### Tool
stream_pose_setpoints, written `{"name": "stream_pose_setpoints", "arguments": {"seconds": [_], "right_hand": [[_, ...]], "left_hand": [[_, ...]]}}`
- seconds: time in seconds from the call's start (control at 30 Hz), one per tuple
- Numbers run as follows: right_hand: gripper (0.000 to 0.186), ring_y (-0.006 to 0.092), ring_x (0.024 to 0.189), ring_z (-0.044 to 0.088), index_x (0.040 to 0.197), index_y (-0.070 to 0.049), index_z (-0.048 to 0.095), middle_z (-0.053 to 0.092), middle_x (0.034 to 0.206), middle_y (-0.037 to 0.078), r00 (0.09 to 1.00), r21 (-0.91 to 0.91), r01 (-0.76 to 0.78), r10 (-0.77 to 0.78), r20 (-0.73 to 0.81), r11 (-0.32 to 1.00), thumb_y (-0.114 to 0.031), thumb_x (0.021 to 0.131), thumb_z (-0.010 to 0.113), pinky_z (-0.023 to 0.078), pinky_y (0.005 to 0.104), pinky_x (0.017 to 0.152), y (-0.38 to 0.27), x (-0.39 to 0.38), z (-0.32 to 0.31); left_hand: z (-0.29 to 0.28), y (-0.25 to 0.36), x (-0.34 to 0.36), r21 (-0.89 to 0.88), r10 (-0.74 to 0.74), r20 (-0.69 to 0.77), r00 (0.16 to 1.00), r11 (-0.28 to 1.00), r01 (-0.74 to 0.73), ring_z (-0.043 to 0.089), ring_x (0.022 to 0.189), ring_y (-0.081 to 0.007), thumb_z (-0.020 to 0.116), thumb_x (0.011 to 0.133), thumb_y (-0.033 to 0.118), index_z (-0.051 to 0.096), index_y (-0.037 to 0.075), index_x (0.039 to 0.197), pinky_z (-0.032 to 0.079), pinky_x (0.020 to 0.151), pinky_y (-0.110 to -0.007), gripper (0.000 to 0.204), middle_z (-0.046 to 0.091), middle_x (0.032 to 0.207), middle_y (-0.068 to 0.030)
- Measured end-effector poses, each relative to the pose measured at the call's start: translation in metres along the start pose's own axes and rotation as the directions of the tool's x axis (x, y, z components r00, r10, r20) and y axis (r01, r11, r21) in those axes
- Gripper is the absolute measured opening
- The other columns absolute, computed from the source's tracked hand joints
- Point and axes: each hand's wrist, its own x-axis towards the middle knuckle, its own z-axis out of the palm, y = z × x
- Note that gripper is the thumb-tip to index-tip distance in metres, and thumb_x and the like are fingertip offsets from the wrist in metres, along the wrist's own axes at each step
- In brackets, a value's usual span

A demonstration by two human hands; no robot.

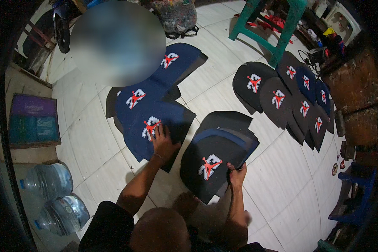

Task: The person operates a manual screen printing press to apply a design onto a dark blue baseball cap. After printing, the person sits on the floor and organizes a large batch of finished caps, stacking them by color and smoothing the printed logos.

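Note:
Cut fabric panels with white-and-red printed emblems lie on the tiled floor in groups. My left hand (163, 144) rests with fingers spread on the nearest navy panel (136, 130), in an overlapping group at centre left that has darker pieces beneath. Just right of it, my right hand (236, 174) grips the right edge of a stack of black panels (197, 155), which has a navy piece (214, 134) showing between its layers. Farther right lies another overlapping group of black and navy panels (275, 111).
Two large water bottles (50, 180) and a purple-and-teal board (33, 117) are at left. A green stool (275, 46) and a stuffed sack (176, 17) stand behind. A blue plastic stool (357, 193) and wooden boards (357, 84) line the right. The upper-left centre is blurred.

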Motion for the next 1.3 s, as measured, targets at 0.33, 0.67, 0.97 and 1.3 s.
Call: {"name": "stream_pose_setpoints", "arguments": {"seconds": [0.33, 0.67, 0.97, 1.3], "right_hand": [[0.041, 0.0171, 0.095, 0.063, 0.114, 0.000, 0.058, 0.068, 0.107, 0.007, 0.998, -0.035, -0.051, 0.050, -0.042, 0.998, 0.002, 0.077, 0.076, 0.047, 0.0315, 0.089, 0.004, -0.007, 0.008], [0.042, 0.0229, 0.099, 0.061, 0.119, 0.003, 0.054, 0.066, 0.108, 0.012, 0.995, -0.053, -0.093, 0.091, -0.034, 0.994, -0.016, 0.085, 0.071, 0.045, 0.0348, 0.092, 0.012, -0.002, -0.005], [0.056, 0.0235, 0.111, 0.057, 0.133, 0.001, 0.050, 0.059, 0.126, 0.012, 0.919, 0.136, -0.377, 0.352, 0.179, 0.916, -0.032, 0.090, 0.065, 0.043, 0.0374, 0.099, -0.012, 0.003, -0.014], [0.049, 0.0208, 0.097, 0.063, 0.119, 0.003, 0.055, 0.066, 0.111, 0.011, 0.967, 0.136, -0.252, 0.243, 0.083, 0.958, -0.003, 0.077, 0.078, 0.049, 0.0330, 0.089, -0.025, -0.003, 0.008]], "left_hand": [[0.030, -0.031, 0.018, 0.089, 0.167, -0.212, 0.963, 0.985, -0.151, 0.053, 0.115, -0.0416, 0.058, 0.087, 0.032, 0.057, -0.001, 0.119, 0.040, 0.094, -0.058, 0.046, 0.059, 0.121, -0.0182], [-0.071, 0.089, -0.025, -0.085, 0.450, 0.135, 0.883, 0.893, -0.442, 0.065, 0.069, -0.0403, 0.060, 0.089, 0.029, 0.061, 0.002, 0.094, 0.052, 0.061, -0.049, 0.028, 0.063, 0.074, -0.0164], [0.012, 0.067, -0.007, -0.254, 0.245, -0.398, 0.884, 0.897, -0.363, 0.050, 0.118, -0.0473, 0.065, 0.086, 0.039, 0.050, -0.010, 0.126, 0.037, 0.104, -0.050, 0.065, 0.053, 0.122, -0.0345], [0.032, 0.054, -0.016, -0.491, 0.164, 0.098, 0.982, 0.866, -0.096, 0.045, 0.121, -0.0437, 0.066, 0.085, 0.042, 0.049, -0.010, 0.128, 0.035, 0.106, -0.049, 0.069, 0.050, 0.125, -0.0295]]}}
